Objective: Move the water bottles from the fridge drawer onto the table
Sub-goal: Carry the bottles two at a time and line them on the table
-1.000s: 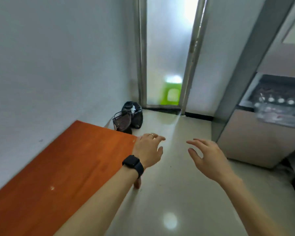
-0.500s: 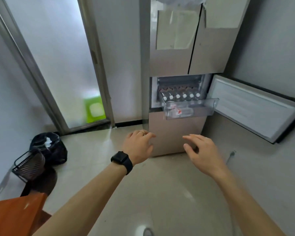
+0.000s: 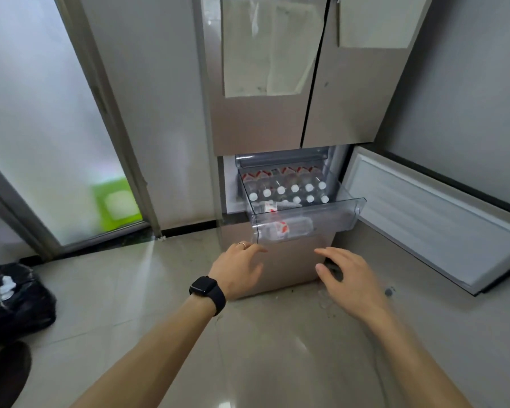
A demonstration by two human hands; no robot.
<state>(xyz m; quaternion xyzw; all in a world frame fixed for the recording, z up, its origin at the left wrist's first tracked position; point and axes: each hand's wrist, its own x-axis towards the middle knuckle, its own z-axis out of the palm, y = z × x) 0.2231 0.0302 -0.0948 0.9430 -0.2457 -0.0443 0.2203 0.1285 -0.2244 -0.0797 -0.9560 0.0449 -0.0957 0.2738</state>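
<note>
A clear plastic fridge drawer [image 3: 345, 220] stands pulled out of the fridge's middle compartment. Several water bottles [image 3: 287, 188] with white caps and red labels stand upright in rows at its back. One bottle [image 3: 289, 228] lies on its side against the drawer's front wall. My left hand [image 3: 239, 267], with a ring and a black watch on the wrist, is held out just below the drawer's left front corner, fingers apart and holding nothing. My right hand [image 3: 349, 276] reaches forward below the drawer's right part, also open and holding nothing. The table is out of view.
The compartment's door [image 3: 433, 219] hangs swung open to the right. Two upper fridge doors [image 3: 292, 122] are shut. A frosted glass door [image 3: 56, 142] is on the left, with a black bag [image 3: 15, 298] on the tiled floor near it.
The view has swung right from the orange table to the fridge and come closer. Both hands have stayed open and now reach nearer to the drawer's front.
</note>
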